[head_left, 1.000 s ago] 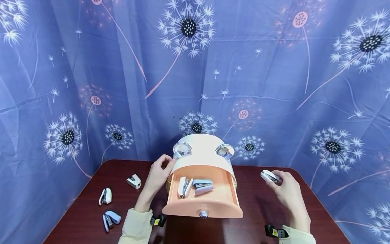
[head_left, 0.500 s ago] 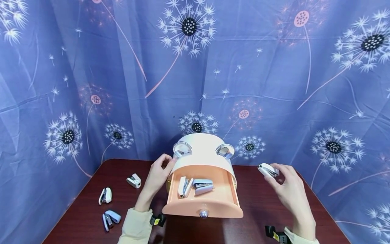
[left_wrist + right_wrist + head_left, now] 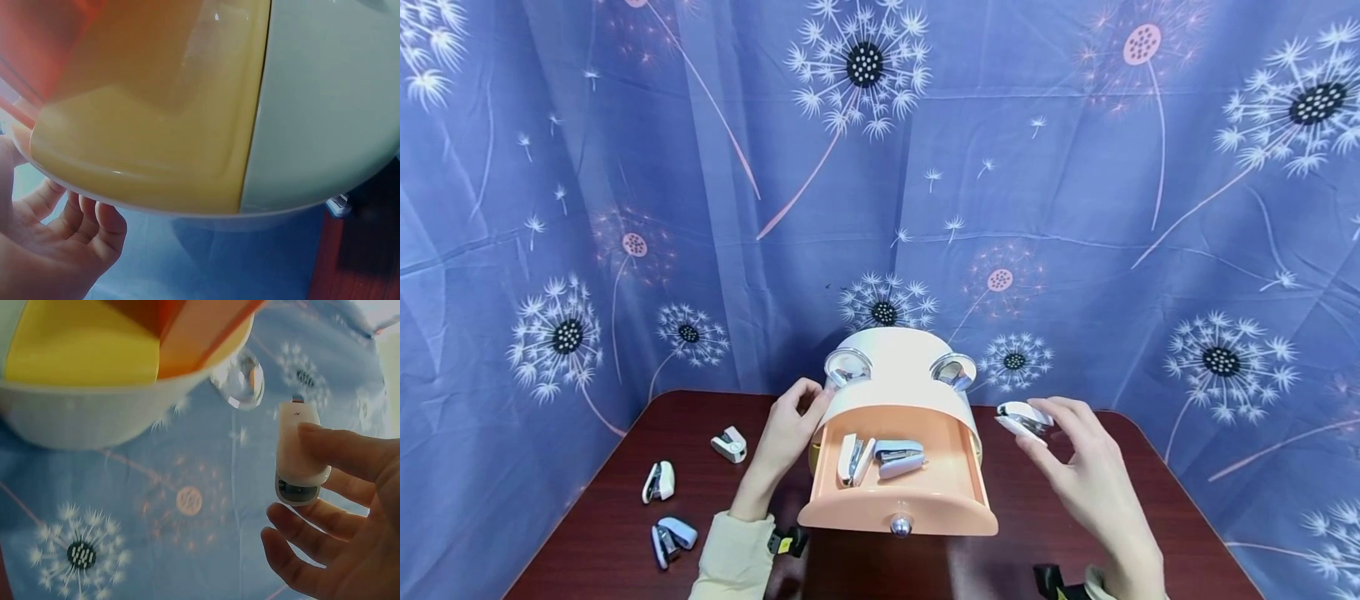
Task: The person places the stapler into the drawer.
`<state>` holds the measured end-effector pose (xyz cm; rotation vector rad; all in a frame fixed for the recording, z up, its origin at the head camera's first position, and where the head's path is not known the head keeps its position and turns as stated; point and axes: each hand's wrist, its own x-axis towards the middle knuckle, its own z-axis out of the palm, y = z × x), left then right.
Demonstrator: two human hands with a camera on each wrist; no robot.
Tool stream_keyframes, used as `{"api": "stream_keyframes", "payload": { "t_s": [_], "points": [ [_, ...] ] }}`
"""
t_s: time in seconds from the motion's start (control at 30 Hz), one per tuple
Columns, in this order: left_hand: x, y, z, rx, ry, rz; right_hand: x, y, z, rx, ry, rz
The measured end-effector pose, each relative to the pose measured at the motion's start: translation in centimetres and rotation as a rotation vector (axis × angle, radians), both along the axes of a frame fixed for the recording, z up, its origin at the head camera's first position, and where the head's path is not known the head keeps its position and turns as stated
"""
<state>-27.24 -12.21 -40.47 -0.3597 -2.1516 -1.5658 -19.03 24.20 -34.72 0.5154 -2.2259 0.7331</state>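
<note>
1. The right hand (image 3: pixel 1090 479) grasps a white stapler (image 3: pixel 1024 419) by one end – thumb on one face, index finger on the other, remaining fingers loosely bent and clear of it.
2. This stapler is in the air over the desk (image 3: pixel 1011 508), to the right of the box (image 3: pixel 895 354) and apart from it.
3. The left hand (image 3: pixel 792 429) touches the left side of the box with bent fingers, near one of two silver discs (image 3: pixel 848 367); whether they grip its edge, I cannot tell.
4. The peach drawer (image 3: pixel 947 518) stands out of the box's front, with a round silver knob (image 3: pixel 901 525) on its panel.
5. Two staplers lie inside the drawer, side by side: a cream stapler (image 3: pixel 847 460) on the left, a blue stapler (image 3: pixel 901 464) on the right.
6. Three more lie on the desk, left of the left arm – a far stapler (image 3: pixel 730 447) and a middle stapler (image 3: pixel 666 481), both white, and a near stapler (image 3: pixel 679 532), blue.
7. A blue curtain (image 3: pixel 880 192) with dandelion prints hangs behind the desk.
</note>
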Motion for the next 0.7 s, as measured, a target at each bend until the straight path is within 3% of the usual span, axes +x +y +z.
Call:
{"api": "stream_keyframes", "payload": {
  "t_s": [0.23, 0.57, 0.7],
  "points": [
    [-0.1, -0.1, -0.1, -0.003, -0.01, 0.0, 0.1, -1.8, -0.2, 0.059, 0.03, 0.102],
    [0.0, -0.2, 0.0, -0.002, -0.004, -0.004, -0.1, -3.9, -0.5, 0.156, -0.036, 0.311],
    [0.0, -0.1, 0.0, -0.009, -0.009, -0.01, 0.1, -4.4, -0.7, 0.197, -0.041, 0.347]
  ]
}}
